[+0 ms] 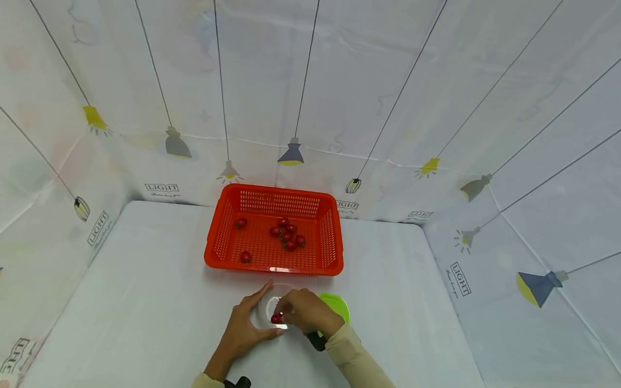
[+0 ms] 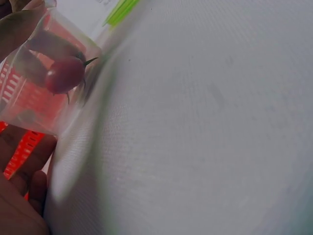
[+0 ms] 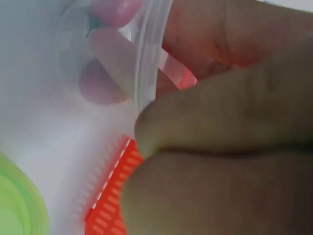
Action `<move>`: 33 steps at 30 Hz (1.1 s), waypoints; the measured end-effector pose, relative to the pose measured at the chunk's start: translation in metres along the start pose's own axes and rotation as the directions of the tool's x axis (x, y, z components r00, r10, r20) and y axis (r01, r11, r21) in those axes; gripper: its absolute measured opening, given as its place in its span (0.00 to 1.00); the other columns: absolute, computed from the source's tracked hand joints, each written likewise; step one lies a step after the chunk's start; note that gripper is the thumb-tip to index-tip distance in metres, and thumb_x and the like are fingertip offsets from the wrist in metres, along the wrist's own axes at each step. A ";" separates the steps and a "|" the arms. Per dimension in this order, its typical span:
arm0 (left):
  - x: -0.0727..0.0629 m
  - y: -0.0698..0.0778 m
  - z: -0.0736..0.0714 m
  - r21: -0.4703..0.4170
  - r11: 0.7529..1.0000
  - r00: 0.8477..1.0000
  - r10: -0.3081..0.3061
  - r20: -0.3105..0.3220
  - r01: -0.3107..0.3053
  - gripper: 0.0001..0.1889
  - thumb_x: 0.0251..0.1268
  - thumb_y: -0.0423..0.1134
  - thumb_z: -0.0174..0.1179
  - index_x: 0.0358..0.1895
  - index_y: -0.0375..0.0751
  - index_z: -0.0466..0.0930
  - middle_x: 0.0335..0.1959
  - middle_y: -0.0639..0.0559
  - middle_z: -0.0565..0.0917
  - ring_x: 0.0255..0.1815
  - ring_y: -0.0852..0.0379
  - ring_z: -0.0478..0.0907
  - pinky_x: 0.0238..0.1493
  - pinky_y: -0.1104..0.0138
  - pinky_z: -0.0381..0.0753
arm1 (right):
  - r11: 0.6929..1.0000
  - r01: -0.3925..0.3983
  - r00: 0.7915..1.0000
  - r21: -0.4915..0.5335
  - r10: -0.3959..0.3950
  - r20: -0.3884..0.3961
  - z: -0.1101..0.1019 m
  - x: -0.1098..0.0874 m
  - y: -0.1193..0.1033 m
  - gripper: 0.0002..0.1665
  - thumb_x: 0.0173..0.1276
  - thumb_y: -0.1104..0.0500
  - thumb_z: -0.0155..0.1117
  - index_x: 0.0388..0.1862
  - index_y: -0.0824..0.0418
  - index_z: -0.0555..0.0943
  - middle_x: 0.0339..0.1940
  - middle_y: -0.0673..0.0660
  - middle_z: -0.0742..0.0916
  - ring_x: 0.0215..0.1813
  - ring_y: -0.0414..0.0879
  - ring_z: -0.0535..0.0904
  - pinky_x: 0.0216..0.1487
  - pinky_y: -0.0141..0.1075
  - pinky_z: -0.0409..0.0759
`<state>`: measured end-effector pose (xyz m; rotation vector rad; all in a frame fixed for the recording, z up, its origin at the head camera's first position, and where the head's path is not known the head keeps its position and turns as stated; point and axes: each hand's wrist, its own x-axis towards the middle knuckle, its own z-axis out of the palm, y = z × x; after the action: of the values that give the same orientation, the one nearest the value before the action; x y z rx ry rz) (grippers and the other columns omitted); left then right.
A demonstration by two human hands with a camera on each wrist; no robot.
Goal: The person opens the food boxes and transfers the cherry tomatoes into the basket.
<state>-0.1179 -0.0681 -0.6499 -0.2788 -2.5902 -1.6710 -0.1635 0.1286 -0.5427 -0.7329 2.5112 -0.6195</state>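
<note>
A clear plastic cup point(image 1: 264, 307) stands on the white table, just in front of the red basket. My left hand point(image 1: 242, 323) grips it from the left, thumb along the near side and fingers along the far side. My right hand point(image 1: 305, 311) reaches over the rim, with fingers inside the cup. A red cherry tomato point(image 2: 65, 75) with a green stem shows through the cup wall, the right fingertips pinching it. In the right wrist view, a finger reaches through the rim to the cherry tomato point(image 3: 115, 11), and a second reddish shape shows lower in the cup.
The red basket point(image 1: 274, 268) holds several cherry tomatoes point(image 1: 291, 245), most of them clustered right of its middle. A bright green round lid point(image 1: 337, 306) lies right of the cup, partly behind the right wrist. White walls point(image 1: 388, 64) printed with lamps enclose the table.
</note>
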 end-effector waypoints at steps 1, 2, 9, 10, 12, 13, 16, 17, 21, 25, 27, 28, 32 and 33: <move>0.000 0.000 0.000 -0.001 1.000 1.000 0.000 0.000 0.000 0.58 0.39 0.59 0.88 0.81 0.64 0.69 0.75 0.60 0.78 0.71 0.49 0.79 0.64 0.49 0.71 | 1.000 0.001 1.000 -0.008 -0.002 -0.014 0.001 0.000 0.000 0.09 0.67 0.63 0.77 0.46 0.54 0.93 0.39 0.47 0.94 0.38 0.34 0.82 0.42 0.29 0.81; 0.000 0.000 0.000 -0.003 1.000 1.000 -0.002 0.000 0.002 0.58 0.39 0.59 0.88 0.81 0.63 0.69 0.75 0.60 0.79 0.70 0.49 0.79 0.64 0.49 0.71 | 1.000 0.005 1.000 -0.018 -0.005 -0.030 0.001 0.000 -0.001 0.10 0.67 0.63 0.77 0.47 0.55 0.93 0.40 0.48 0.94 0.39 0.35 0.83 0.43 0.30 0.82; 0.000 -0.001 0.001 0.003 1.000 1.000 0.012 -0.010 -0.012 0.58 0.39 0.56 0.88 0.81 0.62 0.69 0.74 0.61 0.79 0.68 0.49 0.80 0.61 0.52 0.70 | 0.999 0.008 0.998 -0.054 -0.011 -0.055 0.004 0.009 -0.009 0.13 0.66 0.67 0.74 0.48 0.58 0.93 0.41 0.51 0.94 0.34 0.35 0.78 0.42 0.29 0.80; 0.000 -0.001 0.001 0.004 1.000 1.000 0.016 -0.012 -0.016 0.58 0.39 0.56 0.89 0.81 0.62 0.69 0.75 0.61 0.79 0.69 0.49 0.80 0.61 0.52 0.70 | 0.998 0.013 0.999 -0.060 -0.016 -0.048 0.004 0.011 -0.009 0.13 0.66 0.67 0.73 0.48 0.58 0.93 0.40 0.51 0.94 0.34 0.35 0.77 0.42 0.28 0.79; 0.000 -0.002 0.001 0.007 1.000 1.000 0.017 -0.016 -0.017 0.58 0.39 0.56 0.88 0.81 0.63 0.69 0.75 0.63 0.79 0.69 0.49 0.80 0.61 0.52 0.70 | 0.999 0.022 0.999 -0.049 -0.023 -0.025 0.004 0.013 -0.011 0.12 0.66 0.67 0.74 0.46 0.57 0.94 0.39 0.50 0.94 0.33 0.34 0.77 0.42 0.28 0.79; 0.000 -0.003 0.001 0.004 1.000 1.000 0.016 -0.014 -0.016 0.58 0.39 0.56 0.88 0.81 0.63 0.69 0.75 0.64 0.78 0.70 0.49 0.79 0.61 0.51 0.70 | 0.999 0.022 1.000 -0.043 -0.023 -0.013 0.004 0.014 -0.011 0.11 0.66 0.67 0.74 0.45 0.57 0.94 0.39 0.49 0.94 0.33 0.34 0.77 0.42 0.27 0.79; 0.000 -0.003 0.001 0.001 1.000 1.000 0.012 -0.010 -0.012 0.58 0.39 0.57 0.88 0.81 0.65 0.69 0.76 0.65 0.77 0.71 0.50 0.78 0.63 0.51 0.70 | 1.000 0.012 1.000 -0.029 -0.011 0.021 0.004 0.016 -0.014 0.09 0.66 0.65 0.76 0.43 0.55 0.94 0.39 0.48 0.94 0.34 0.33 0.76 0.42 0.27 0.78; 0.000 -0.003 0.001 -0.002 1.000 1.000 0.009 -0.007 -0.009 0.58 0.40 0.56 0.88 0.81 0.65 0.68 0.76 0.66 0.77 0.71 0.50 0.78 0.63 0.50 0.69 | 1.000 0.010 0.999 -0.019 -0.010 0.032 0.003 0.015 -0.015 0.09 0.66 0.65 0.76 0.43 0.55 0.94 0.39 0.48 0.94 0.34 0.33 0.76 0.42 0.27 0.77; 0.000 -0.004 0.002 0.004 1.000 1.000 0.009 -0.005 -0.009 0.57 0.40 0.58 0.88 0.81 0.67 0.68 0.75 0.64 0.78 0.69 0.51 0.79 0.62 0.51 0.70 | 1.000 0.018 0.998 0.018 -0.019 0.052 -0.002 0.011 -0.014 0.08 0.66 0.64 0.77 0.43 0.54 0.93 0.38 0.47 0.93 0.34 0.32 0.77 0.40 0.27 0.77; 0.000 -0.004 0.002 0.018 1.000 1.000 0.019 -0.013 -0.019 0.57 0.40 0.58 0.87 0.81 0.68 0.68 0.73 0.60 0.81 0.66 0.52 0.80 0.60 0.53 0.70 | 0.994 0.001 0.998 0.106 -0.008 0.067 -0.007 0.006 -0.009 0.08 0.66 0.64 0.78 0.43 0.54 0.93 0.37 0.45 0.93 0.37 0.32 0.78 0.42 0.26 0.78; 0.000 -0.004 0.002 0.022 1.000 1.000 0.019 -0.015 -0.019 0.57 0.40 0.59 0.87 0.80 0.68 0.68 0.72 0.59 0.82 0.65 0.52 0.81 0.59 0.54 0.69 | 0.989 -0.007 0.997 0.145 -0.004 0.072 -0.008 0.004 -0.006 0.09 0.66 0.64 0.78 0.43 0.55 0.93 0.37 0.44 0.92 0.39 0.33 0.80 0.45 0.27 0.79; 0.000 -0.004 0.002 0.022 1.000 1.000 0.016 -0.015 -0.016 0.57 0.40 0.59 0.87 0.80 0.69 0.68 0.72 0.59 0.82 0.65 0.52 0.81 0.58 0.54 0.69 | 0.987 -0.009 0.997 0.158 -0.002 0.073 -0.009 0.003 -0.005 0.09 0.65 0.64 0.78 0.44 0.55 0.93 0.38 0.45 0.92 0.41 0.35 0.81 0.47 0.27 0.80; 0.000 -0.004 0.003 0.016 1.000 1.000 -0.009 -0.003 0.009 0.57 0.40 0.59 0.87 0.81 0.70 0.67 0.72 0.59 0.82 0.65 0.53 0.80 0.59 0.54 0.69 | 0.982 -0.012 0.997 0.188 -0.002 0.071 -0.009 -0.001 0.001 0.10 0.65 0.65 0.78 0.45 0.55 0.93 0.40 0.45 0.92 0.45 0.39 0.83 0.53 0.31 0.82; 0.000 -0.004 0.003 0.016 1.000 1.000 -0.014 0.001 0.014 0.57 0.40 0.59 0.87 0.81 0.70 0.67 0.73 0.60 0.81 0.66 0.53 0.80 0.59 0.54 0.69 | 0.980 -0.012 0.998 0.198 -0.001 0.068 -0.008 -0.002 0.003 0.10 0.65 0.65 0.78 0.45 0.55 0.93 0.40 0.45 0.92 0.46 0.39 0.83 0.52 0.31 0.82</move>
<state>-0.1184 -0.0671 -0.6544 -0.2621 -2.6112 -1.6538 -0.1675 0.1340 -0.5369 -0.6614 2.3471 -0.8154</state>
